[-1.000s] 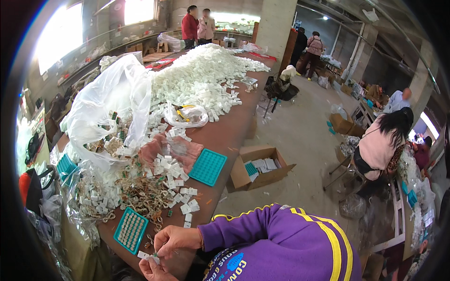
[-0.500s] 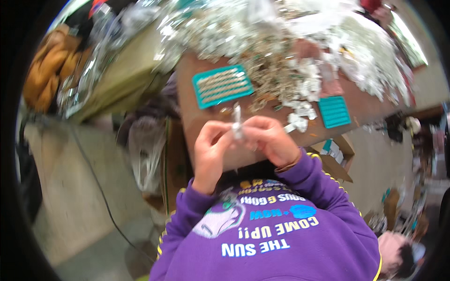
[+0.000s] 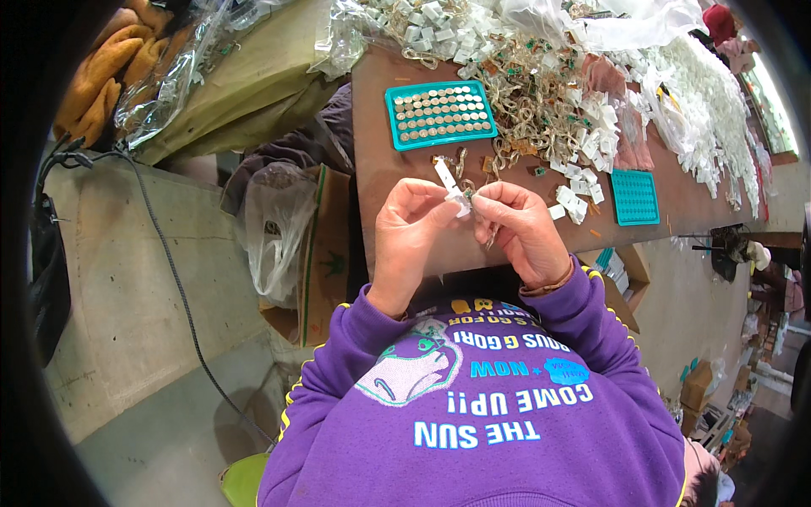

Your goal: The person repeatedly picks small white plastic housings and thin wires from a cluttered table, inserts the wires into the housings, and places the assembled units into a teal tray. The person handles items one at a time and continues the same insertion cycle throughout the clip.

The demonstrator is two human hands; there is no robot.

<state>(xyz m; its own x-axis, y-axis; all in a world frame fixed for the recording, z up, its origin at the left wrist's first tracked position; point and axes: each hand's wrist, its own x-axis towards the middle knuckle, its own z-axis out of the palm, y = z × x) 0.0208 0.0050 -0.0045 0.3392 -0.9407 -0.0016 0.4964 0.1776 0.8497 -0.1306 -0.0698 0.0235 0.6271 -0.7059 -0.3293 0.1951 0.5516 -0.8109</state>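
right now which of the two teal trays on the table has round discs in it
The left tray: rows of round, pale discs sit in it. The other tray, past the right hand, shows only teal sockets.

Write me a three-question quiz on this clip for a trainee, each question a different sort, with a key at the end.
1. Multiple choice: in this view, where is the tray of round discs relative to the other teal tray?
A. Stacked on top of it
B. To its left
C. To its right

2. True or false: the left hand holds a small white piece.

3. Fill in the blank: the sleeve on the arm of the right hand is mainly ____ in colour.

Key
1. B, to its left.
2. True; the piece is pinched in the fingers.
3. Purple.
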